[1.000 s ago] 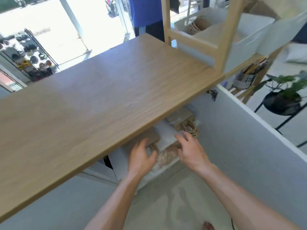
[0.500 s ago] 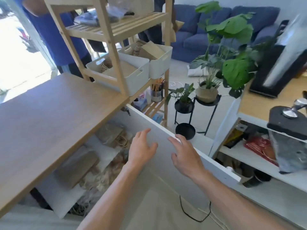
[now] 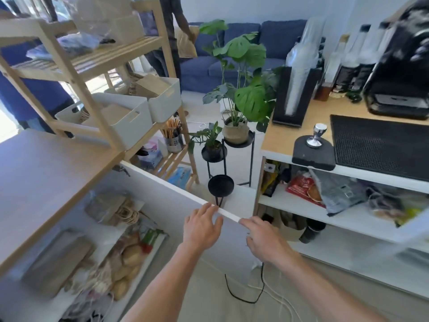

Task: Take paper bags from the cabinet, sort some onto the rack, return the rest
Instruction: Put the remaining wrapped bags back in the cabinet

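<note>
2 hands up at the open cabinet door (image 3: 176, 194): left hand (image 3: 202, 226) flat, fingers spread on its top edge; right hand (image 3: 264, 240) loosely open, fingertips touching same edge. Both empty. Paper bags (image 3: 109, 208) lie inside cabinet on 2 shelves, count unclear. Rack (image 3: 97, 63) w/ 2 white bins (image 3: 137, 119) behind the surface (image 3: 46, 163).

One head-worn wide-angle view, looking forward and down past both forearms. It sits close above the open cabinet door (image 3: 162, 182), the worktop (image 3: 46, 173) low on the left, the wooden rack (image 3: 97, 59) rising beyond, edges bowed by the lens.
</note>
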Action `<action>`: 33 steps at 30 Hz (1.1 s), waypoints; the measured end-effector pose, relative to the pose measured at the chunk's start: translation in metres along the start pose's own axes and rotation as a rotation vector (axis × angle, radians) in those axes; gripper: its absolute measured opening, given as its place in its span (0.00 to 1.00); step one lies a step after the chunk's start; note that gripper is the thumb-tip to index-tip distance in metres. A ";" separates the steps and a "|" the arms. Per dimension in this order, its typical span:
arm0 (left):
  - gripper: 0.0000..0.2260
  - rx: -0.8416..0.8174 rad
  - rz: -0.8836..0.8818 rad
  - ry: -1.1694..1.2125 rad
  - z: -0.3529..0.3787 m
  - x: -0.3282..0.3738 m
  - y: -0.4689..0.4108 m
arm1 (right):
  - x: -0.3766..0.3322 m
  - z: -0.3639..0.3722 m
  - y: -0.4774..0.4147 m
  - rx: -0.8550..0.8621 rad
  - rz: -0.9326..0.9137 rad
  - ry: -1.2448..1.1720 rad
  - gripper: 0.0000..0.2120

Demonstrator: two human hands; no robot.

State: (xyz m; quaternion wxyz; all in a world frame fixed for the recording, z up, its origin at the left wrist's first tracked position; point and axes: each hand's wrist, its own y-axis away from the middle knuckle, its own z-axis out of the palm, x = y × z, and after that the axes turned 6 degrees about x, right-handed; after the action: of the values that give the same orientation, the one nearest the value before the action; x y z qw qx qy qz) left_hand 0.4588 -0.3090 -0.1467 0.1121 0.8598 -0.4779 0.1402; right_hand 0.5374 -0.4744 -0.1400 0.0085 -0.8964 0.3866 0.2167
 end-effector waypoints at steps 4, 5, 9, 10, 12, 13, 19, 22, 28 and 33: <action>0.21 -0.010 0.040 -0.062 0.001 0.004 0.008 | 0.016 0.004 0.006 0.010 -0.045 -0.039 0.23; 0.20 0.001 0.036 -0.068 -0.001 0.001 0.011 | 0.015 0.005 0.006 0.017 -0.064 -0.041 0.23; 0.15 0.062 0.022 -0.038 -0.001 -0.017 0.023 | 0.005 0.014 0.015 -0.023 -0.176 -0.008 0.24; 0.14 0.077 0.019 -0.007 0.000 -0.021 0.028 | 0.003 0.017 0.019 -0.056 -0.205 -0.007 0.25; 0.10 0.107 0.001 0.059 -0.001 -0.029 0.038 | -0.003 0.024 0.028 -0.115 -0.236 -0.060 0.28; 0.09 0.126 -0.019 0.078 -0.002 -0.034 0.044 | -0.008 0.028 0.033 -0.146 -0.259 -0.070 0.30; 0.04 0.169 -0.140 0.136 -0.017 -0.079 0.074 | -0.058 0.062 0.052 -0.207 -0.492 -0.030 0.29; 0.05 0.203 -0.198 0.139 -0.024 -0.098 0.095 | -0.088 0.080 0.061 -0.190 -0.598 0.032 0.26; 0.06 0.224 -0.294 0.138 -0.042 -0.140 0.129 | -0.134 0.105 0.061 -0.098 -0.873 0.133 0.26; 0.09 0.393 -0.434 0.125 -0.059 -0.199 0.162 | -0.175 0.125 0.052 -0.252 -1.045 0.209 0.30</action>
State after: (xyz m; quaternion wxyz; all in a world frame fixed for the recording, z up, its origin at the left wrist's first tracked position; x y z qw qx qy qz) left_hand 0.2120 -0.2160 -0.1512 -0.0002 0.9369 -0.2389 0.2554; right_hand 0.3471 -0.3671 -0.1758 -0.0309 -0.9799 -0.1405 0.1382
